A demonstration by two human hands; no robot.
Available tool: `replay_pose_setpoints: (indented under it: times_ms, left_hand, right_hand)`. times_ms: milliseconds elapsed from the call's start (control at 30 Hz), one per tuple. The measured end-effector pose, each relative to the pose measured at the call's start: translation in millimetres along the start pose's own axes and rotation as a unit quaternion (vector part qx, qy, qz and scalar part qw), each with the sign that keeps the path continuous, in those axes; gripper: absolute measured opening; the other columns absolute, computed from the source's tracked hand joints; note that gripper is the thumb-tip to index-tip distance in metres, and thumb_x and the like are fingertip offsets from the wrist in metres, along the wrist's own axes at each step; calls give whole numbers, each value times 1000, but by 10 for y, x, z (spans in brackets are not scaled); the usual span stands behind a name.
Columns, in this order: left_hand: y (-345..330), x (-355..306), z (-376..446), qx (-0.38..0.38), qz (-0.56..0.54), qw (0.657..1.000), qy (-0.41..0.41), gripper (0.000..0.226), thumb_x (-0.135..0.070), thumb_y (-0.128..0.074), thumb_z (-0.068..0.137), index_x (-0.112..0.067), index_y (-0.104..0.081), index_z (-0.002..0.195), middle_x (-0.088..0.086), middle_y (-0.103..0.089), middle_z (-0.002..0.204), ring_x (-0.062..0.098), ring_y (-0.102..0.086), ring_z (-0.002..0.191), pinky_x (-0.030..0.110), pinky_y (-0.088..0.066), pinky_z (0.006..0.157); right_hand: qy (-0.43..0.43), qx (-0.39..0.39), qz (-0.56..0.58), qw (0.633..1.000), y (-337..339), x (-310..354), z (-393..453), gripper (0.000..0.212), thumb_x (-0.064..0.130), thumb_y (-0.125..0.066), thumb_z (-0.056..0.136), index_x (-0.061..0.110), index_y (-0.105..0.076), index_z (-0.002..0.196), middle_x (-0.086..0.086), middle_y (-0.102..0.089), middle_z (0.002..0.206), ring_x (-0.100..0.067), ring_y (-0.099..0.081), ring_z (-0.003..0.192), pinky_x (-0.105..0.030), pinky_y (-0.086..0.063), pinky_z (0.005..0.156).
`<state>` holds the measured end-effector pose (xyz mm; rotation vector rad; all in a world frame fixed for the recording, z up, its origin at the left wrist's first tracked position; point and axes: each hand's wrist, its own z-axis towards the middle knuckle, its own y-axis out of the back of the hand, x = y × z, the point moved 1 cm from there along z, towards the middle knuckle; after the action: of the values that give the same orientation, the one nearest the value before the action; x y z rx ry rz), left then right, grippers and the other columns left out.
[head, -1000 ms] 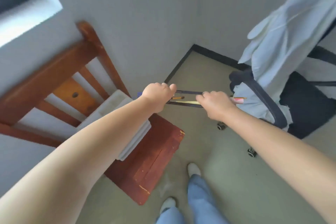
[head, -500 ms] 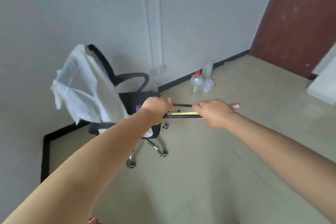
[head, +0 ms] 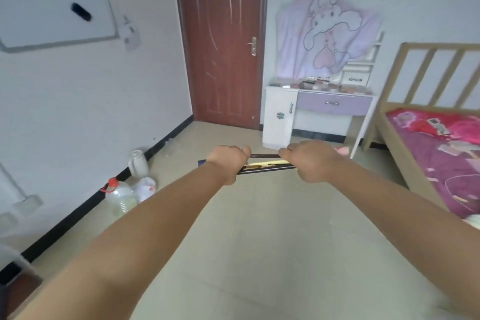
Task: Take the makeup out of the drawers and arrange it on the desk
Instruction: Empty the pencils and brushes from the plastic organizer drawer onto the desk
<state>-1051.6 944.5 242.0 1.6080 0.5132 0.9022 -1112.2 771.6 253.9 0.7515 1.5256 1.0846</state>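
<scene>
Hands: left (head: 228,161), right (head: 309,161) each grip makeup sticks (head: 267,163), dressing desk (head: 335,105) far ahead.

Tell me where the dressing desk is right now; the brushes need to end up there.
In the head view, the dressing desk stands against the far wall, right of centre, between the brown door and the bed.

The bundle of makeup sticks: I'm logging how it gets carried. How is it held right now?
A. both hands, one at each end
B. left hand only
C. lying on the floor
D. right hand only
A: the left hand and right hand each grip one end of the bundle of makeup sticks, which spans the gap between them above the floor.
</scene>
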Motion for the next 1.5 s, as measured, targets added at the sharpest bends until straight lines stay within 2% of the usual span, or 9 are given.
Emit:
replay_pose_setpoints:
  times_ms: [267, 367, 500, 633, 800, 1000, 1100, 1200, 1500]
  left_hand:
    - [339, -470, 2198, -29, -14, 997, -68, 44, 2, -52, 78, -6, -34, 117, 14, -55, 108, 32, -58, 95, 31, -36, 61]
    - [467, -437, 3138, -53, -5, 995, -85, 46, -2, -52, 80, -6, -32, 121, 12, -56, 108, 31, -57, 96, 30, -36, 61]
    - [649, -355, 4370, -57, 21, 991, -120, 48, -3, -52, 78, -7, -31, 122, 6, -49, 79, 27, -50, 68, 26, -24, 43]
    - [786, -279, 5481, -64, 38, 986, -151, 42, -1, -50, 79, -6, -33, 117, -1, -30, 64, 13, -29, 50, 25, -18, 42]
    - [850, -307, 6648, -79, 20, 980, -181, 40, -2, -51, 78, -6, -35, 114, 6, -56, 94, 21, -39, 59, 23, -18, 43]
    - [795, -322, 8432, -71, 8, 987, -141, 41, -4, -51, 81, -9, -37, 119, 4, -57, 97, 14, -31, 55, 23, -20, 42]
    - [846, -282, 9333, -56, -27, 991, -117, 45, -9, -49, 86, -14, -37, 129, -1, -52, 83, 18, -38, 67, 19, -21, 44]
    - [928, -216, 10187, -73, 18, 991, -114, 39, -6, -49, 83, -10, -35, 119, -4, -32, 64, 14, -36, 54, 23, -21, 42]
    - [749, 237, 12420, -54, 56, 991, -106, 38, -3, -48, 82, -7, -33, 117, -2, -30, 64, 11, -30, 50, 23, -21, 43]
  right_hand:
    - [-84, 28, -14, 996, -560, -1807, 551, 46, 0, -44, 79, 11, -36, 123, -10, -52, 110, -31, -54, 97, -29, -31, 59]
    - [-119, 25, -23, 992, -686, -2491, 999, 44, 0, -45, 77, 11, -38, 119, -10, -52, 104, -30, -54, 92, -26, -23, 48]
    - [-159, 34, -27, 986, -940, -3348, 1626, 39, -1, -44, 78, 9, -39, 115, -11, -52, 102, -30, -54, 89, -28, -29, 53]
    - [-194, 63, 3, 979, -1199, -4122, 2195, 42, -1, -45, 78, 8, -39, 119, -14, -52, 106, -32, -54, 92, -30, -32, 59]
    - [-227, 61, 22, 972, -1472, -5003, 2812, 46, 0, -46, 79, 9, -36, 123, -12, -51, 105, -29, -47, 77, -27, -22, 46]
    - [-224, 41, 37, 973, -2247, -6307, 3992, 49, -1, -44, 81, 10, -33, 128, -13, -53, 109, -31, -52, 96, -31, -33, 61]
    - [-217, 40, 70, 973, -2576, -6995, 4558, 47, 4, -47, 82, 8, -34, 128, -14, -50, 115, -32, -55, 98, -32, -40, 68]
    - [-226, 26, 113, 967, -2856, -7723, 5080, 42, 4, -46, 81, 8, -39, 123, -14, -52, 106, -33, -55, 93, -37, -48, 77]
    - [-240, 41, 131, 961, -3663, -9332, 6697, 32, 8, -49, 81, 8, -40, 112, -13, -54, 103, -30, -55, 95, -29, -32, 63]
